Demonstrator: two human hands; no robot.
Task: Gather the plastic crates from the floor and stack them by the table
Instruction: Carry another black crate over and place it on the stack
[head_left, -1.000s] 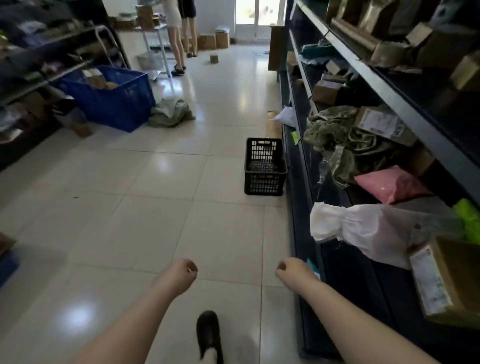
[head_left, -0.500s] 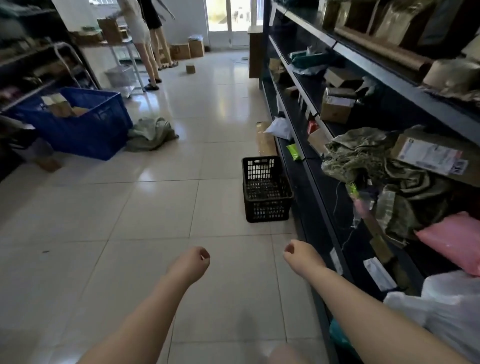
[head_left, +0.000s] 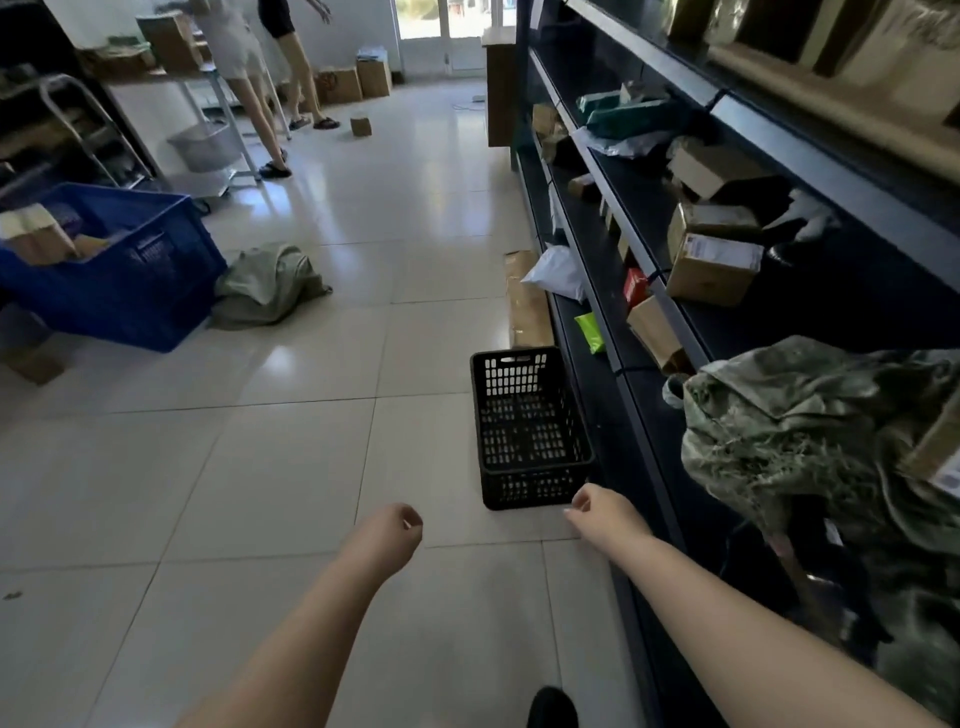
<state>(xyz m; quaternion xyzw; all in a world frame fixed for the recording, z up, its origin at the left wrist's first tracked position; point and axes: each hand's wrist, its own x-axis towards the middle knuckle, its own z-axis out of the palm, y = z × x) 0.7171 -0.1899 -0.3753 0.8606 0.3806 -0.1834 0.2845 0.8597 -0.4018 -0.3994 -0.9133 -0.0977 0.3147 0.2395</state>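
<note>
- Crate (head_left: 527, 426): black, slotted plastic, standing upright on the pale tiled floor (head_left: 260, 467), just beside the foot of the dark shelving (head_left: 613, 415) on the right, nothing seen inside it
- Nearest the camera, a dark shoe tip (head_left: 551, 707) shows at the bottom edge between the two bare forearms
- Left hand (head_left: 395, 527) is stretched forward over the tiles, fingers curled into a loose fist and holding nothing; it sits short of the crate and to its left
- Right hand (head_left: 597, 509) is also curled with nothing in it, thumb and forefinger close together; it lies just at the crate's near right corner, though whether it touches the rim is hard to tell from this angle
- On the shelf level with the crate, a bundle of green mottled cloth (head_left: 810, 441) hangs over the edge
- Beyond the crate, a flat piece of brown cardboard (head_left: 527, 301) lies along the shelf foot, with a white bag (head_left: 558, 270) and a bright green packet (head_left: 591, 332) just beside it
- Farther along the shelves sit several cardboard boxes (head_left: 714, 265)
- Across the aisle on the left, a big blue crate (head_left: 130, 280) holds cardboard pieces, and a grey-green sack (head_left: 270, 283) is slumped on the floor next to it
- At the far end, two people (head_left: 260, 78) stand by a table (head_left: 156, 78), with more boxes against the back wall
</note>
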